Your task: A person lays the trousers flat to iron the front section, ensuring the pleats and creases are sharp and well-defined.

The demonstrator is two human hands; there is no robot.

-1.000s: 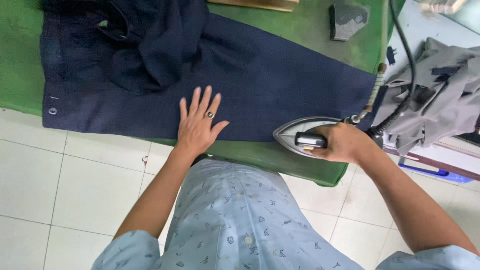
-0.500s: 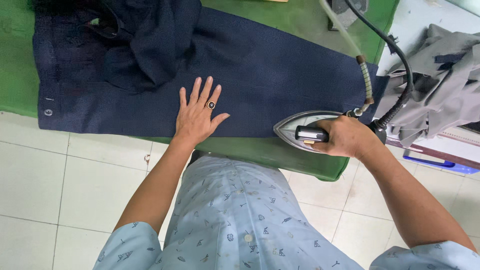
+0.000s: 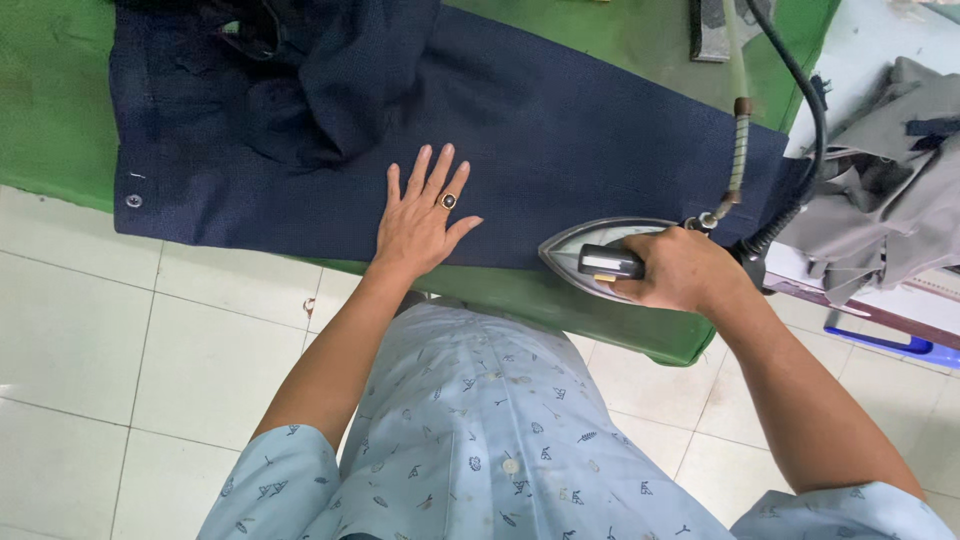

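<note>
A pair of dark navy trousers (image 3: 560, 130) lies flat across a green ironing table (image 3: 620, 30). My left hand (image 3: 420, 220), with a ring on one finger, rests flat on the cloth near the front edge, fingers spread. My right hand (image 3: 675, 270) grips the black handle of a steam iron (image 3: 600, 250). The iron's sole sits at the trouser leg's lower edge, right of my left hand. A hose and a black cord (image 3: 800, 130) rise from the iron's rear.
A heap of grey garments (image 3: 890, 180) lies on a surface to the right. White floor tiles (image 3: 120, 340) lie below the table's front edge. A dark object (image 3: 710, 25) sits at the table's far side.
The view has shifted slightly. The iron and my right hand have stayed near the leg's lower edge, and my left hand stays flat on the cloth.
</note>
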